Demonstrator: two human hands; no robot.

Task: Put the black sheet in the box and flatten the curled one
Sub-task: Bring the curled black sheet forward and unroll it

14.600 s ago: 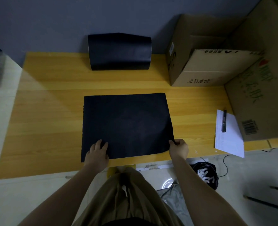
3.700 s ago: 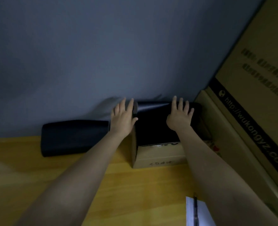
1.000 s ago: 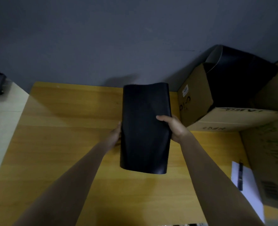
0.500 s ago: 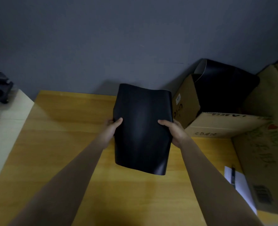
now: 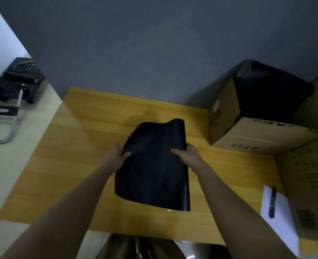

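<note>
I hold a curled black sheet (image 5: pixel 154 165) above the middle of the wooden table (image 5: pixel 76 146). My left hand (image 5: pixel 117 156) grips its left edge and my right hand (image 5: pixel 187 154) grips its right edge, thumbs on top. The sheet bows upward and its far end curls over. At the back right stands an open cardboard box (image 5: pixel 227 124). Another black sheet (image 5: pixel 270 94) stands inside it, bent and sticking up above the rim.
A large cardboard box (image 5: pixel 307 180) lies along the right side. Beside it, white paper (image 5: pixel 281 221) with a black pen (image 5: pixel 272 202) rests near the table's front edge. A folded hand cart (image 5: pixel 6 101) stands on the floor at left. A grey wall runs behind the table.
Both hands have drawn the curled sheet nearer to me and lower over the table. Its left edge has spread outward, so it looks wider. The view has tilted down a little.
</note>
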